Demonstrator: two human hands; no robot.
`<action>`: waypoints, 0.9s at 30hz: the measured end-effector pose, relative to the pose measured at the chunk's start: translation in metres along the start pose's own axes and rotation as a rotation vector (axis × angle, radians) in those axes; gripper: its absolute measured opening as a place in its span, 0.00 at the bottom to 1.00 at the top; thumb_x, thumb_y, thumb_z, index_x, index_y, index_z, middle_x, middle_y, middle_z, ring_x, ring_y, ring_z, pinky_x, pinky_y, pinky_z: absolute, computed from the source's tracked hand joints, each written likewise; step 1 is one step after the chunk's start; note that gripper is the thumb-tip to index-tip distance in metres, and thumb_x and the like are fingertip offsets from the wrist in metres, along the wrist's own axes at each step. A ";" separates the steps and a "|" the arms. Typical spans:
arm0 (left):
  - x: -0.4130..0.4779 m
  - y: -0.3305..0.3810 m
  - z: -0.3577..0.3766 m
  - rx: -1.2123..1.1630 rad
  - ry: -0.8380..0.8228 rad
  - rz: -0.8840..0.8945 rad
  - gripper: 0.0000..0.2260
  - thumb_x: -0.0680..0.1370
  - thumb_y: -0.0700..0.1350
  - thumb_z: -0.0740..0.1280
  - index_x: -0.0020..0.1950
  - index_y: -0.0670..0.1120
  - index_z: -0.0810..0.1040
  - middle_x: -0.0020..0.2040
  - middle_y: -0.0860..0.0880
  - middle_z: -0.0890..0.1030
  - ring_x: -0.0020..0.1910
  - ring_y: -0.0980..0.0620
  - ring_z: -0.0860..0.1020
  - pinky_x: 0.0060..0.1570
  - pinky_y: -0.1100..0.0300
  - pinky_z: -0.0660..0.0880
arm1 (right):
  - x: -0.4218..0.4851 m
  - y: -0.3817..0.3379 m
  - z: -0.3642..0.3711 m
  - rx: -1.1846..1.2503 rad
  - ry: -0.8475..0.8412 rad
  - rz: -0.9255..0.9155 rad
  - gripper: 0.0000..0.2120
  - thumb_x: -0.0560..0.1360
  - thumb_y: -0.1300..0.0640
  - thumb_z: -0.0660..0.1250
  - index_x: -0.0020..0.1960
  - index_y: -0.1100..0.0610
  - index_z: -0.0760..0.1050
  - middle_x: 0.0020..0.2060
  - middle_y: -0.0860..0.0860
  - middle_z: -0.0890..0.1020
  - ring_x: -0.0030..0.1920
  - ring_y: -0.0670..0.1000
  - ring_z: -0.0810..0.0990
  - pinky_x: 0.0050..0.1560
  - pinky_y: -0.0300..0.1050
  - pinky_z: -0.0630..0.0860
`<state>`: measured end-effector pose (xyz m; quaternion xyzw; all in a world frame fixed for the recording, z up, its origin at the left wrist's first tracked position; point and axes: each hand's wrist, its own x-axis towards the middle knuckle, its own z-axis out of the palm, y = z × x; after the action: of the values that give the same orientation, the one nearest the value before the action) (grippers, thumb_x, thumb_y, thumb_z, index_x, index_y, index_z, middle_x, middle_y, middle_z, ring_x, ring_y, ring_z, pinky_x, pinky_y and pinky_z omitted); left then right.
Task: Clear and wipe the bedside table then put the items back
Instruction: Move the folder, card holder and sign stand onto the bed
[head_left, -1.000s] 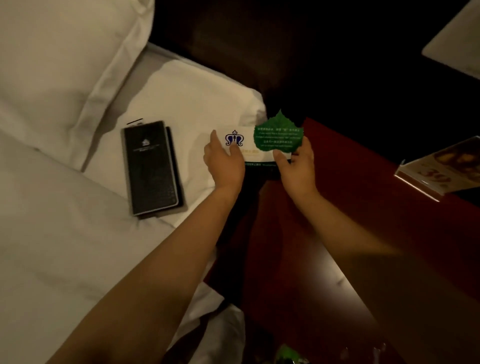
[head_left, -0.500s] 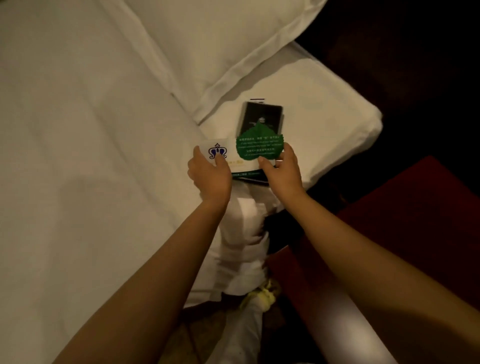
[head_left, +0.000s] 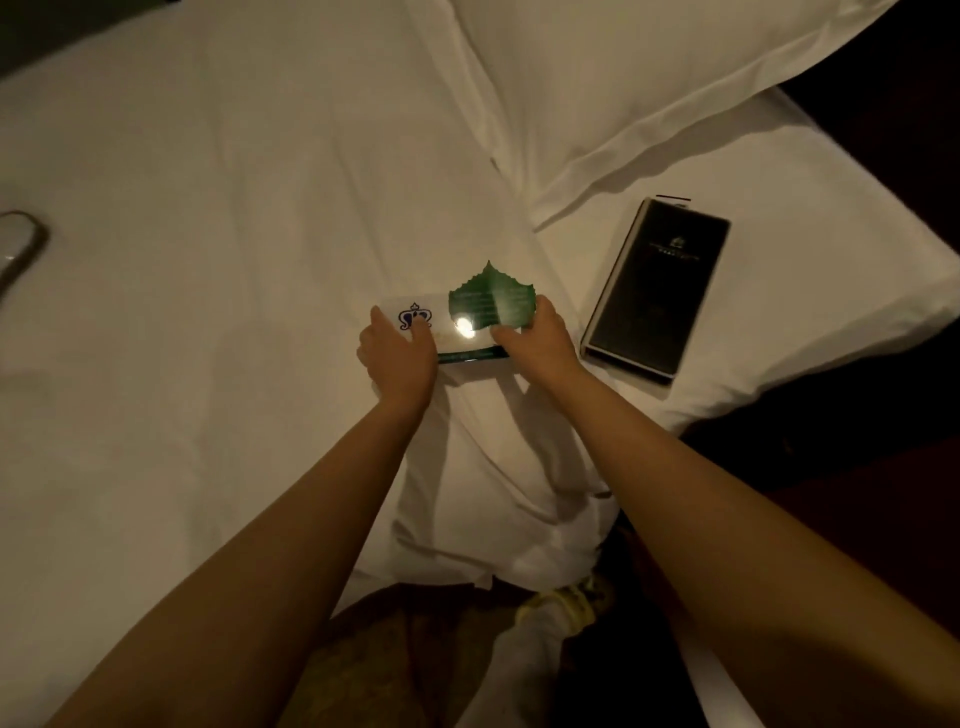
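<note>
Carried from over the table's edge, the glossy card stand (head_left: 457, 332) now hovers low above the bed (head_left: 208, 260), left of the black folder (head_left: 655, 291). Our left hand (head_left: 400, 353) and right hand (head_left: 537, 340) pinch its ends; we judge it light, stiff, slippery.

Head camera, single view: worn high, aimed forward and steeply down.
Wide-angle, close over the white bed (head_left: 218, 218); both forearms enter from the bottom edge, left hand (head_left: 397, 358) and right hand (head_left: 537, 345) near frame centre, pillow (head_left: 649, 78) at top right, floor at bottom.
</note>
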<state>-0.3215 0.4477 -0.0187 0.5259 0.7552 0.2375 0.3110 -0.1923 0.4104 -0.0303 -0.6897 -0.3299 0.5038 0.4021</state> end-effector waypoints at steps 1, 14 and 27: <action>0.002 -0.003 0.001 0.006 -0.027 0.008 0.24 0.79 0.47 0.59 0.72 0.38 0.61 0.68 0.36 0.69 0.68 0.38 0.67 0.68 0.44 0.67 | 0.001 0.002 0.002 -0.008 -0.003 -0.008 0.22 0.74 0.58 0.66 0.66 0.60 0.64 0.62 0.60 0.73 0.61 0.57 0.73 0.57 0.48 0.74; -0.041 0.029 0.049 0.392 -0.193 0.665 0.26 0.79 0.48 0.60 0.76 0.44 0.59 0.76 0.41 0.60 0.75 0.42 0.58 0.74 0.51 0.52 | -0.026 0.039 -0.076 -0.650 0.315 -0.036 0.38 0.75 0.43 0.63 0.76 0.57 0.49 0.75 0.60 0.56 0.73 0.61 0.55 0.73 0.55 0.56; -0.145 0.096 0.149 0.727 -0.791 1.101 0.30 0.78 0.47 0.62 0.77 0.45 0.54 0.76 0.43 0.61 0.74 0.41 0.60 0.70 0.45 0.63 | -0.127 0.104 -0.220 -0.830 0.583 0.331 0.35 0.77 0.40 0.58 0.76 0.54 0.48 0.76 0.57 0.55 0.73 0.61 0.56 0.70 0.60 0.59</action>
<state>-0.1155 0.3481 -0.0244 0.9410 0.2476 -0.1109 0.2024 -0.0107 0.2047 -0.0310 -0.9450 -0.2628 0.1748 0.0856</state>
